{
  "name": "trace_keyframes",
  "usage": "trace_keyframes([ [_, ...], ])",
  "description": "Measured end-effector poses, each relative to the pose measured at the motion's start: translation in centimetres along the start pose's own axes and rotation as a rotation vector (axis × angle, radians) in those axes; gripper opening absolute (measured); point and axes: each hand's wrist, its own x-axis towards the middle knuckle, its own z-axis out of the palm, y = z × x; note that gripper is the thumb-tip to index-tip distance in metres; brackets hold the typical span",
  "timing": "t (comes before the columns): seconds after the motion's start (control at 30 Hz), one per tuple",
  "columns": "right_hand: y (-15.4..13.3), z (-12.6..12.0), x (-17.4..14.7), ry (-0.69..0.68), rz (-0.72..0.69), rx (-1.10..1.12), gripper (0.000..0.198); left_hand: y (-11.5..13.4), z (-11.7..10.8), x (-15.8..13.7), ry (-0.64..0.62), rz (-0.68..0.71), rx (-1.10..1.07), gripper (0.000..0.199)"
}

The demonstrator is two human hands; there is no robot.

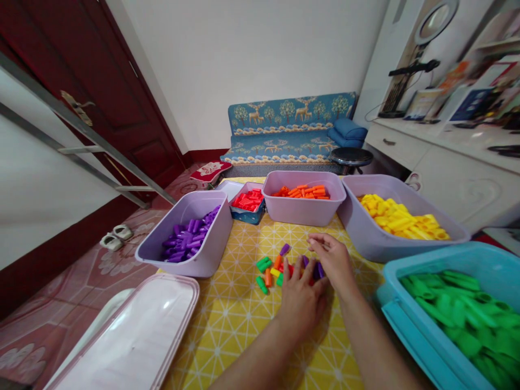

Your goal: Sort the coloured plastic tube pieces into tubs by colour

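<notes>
My left hand [303, 290] lies palm down, fingers spread, on a small pile of mixed plastic pieces shaped like pen caps. Beside its fingertips are a green cap [262, 285], an orange cap [268, 278], a yellow cap [275, 272] and a purple cap [285, 249]. Some red and purple ones show between and behind the fingers; the palm hides others. Just right of it, my right hand [333, 260] is raised over the tablecloth, thumb and forefinger drawn together in a pinch. Whether anything sits between those fingertips is too small to tell.
Around the yellow patterned tablecloth [231, 325] stand a lilac bin [211, 254] of purple caps, a small box [248, 216] of red, a lilac bin [300, 210] of orange, another bin [361, 233] of yellow and a turquoise bin [410, 325] of green. A pale lid [142, 330] lies at the left.
</notes>
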Motion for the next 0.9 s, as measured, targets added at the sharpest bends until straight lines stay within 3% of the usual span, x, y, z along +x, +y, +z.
trace_keyframes([
  [0.1,0.9,0.4,0.0,-0.012,-0.021,-0.049,0.029,-0.9,-0.5,0.4,0.029,-0.021,0.016,0.038],
  [0.23,2.1,0.7,0.0,0.001,-0.046,-0.187,0.027,-2.1,-2.5,0.1,0.032,-0.002,-0.041,0.056],
  [0.3,2.3,0.5,-0.1,0.019,-0.044,-0.231,0.027,-3.5,-4.4,-0.4,0.093,-0.107,-0.037,0.050],
  [0.37,2.0,0.1,0.0,0.033,-0.044,-0.284,0.024,-5.4,-6.7,-1.3,0.153,-0.317,0.007,0.051],
  [0.43,1.4,-0.5,0.0,0.001,-0.024,-0.434,0.021,-7.2,-8.8,-2.6,0.027,-0.456,0.011,0.074],
  [0.5,0.6,-1.0,-0.1,-0.088,0.030,-0.661,0.022,-8.2,-10.0,-3.7,-0.103,-0.472,-0.015,0.090],
  [0.6,-0.3,-1.5,-0.4,-0.227,0.058,-0.857,0.036,-8.0,-9.8,-4.5,-0.168,-0.434,-0.071,0.097],
  [0.7,-0.6,-1.1,-1.0,-0.345,-0.070,-0.800,0.036,-6.8,-8.0,-3.5,-0.109,-0.406,-0.132,0.083],
  [0.77,-0.7,-0.7,-1.3,-0.409,-0.134,-0.752,0.031,-6.2,-6.9,-2.2,-0.081,-0.307,-0.212,0.075],
  [0.9,-0.6,-0.2,-1.4,-0.448,-0.139,-0.644,0.027,-6.6,-5.9,0.4,-0.107,-0.147,-0.346,0.061],
])
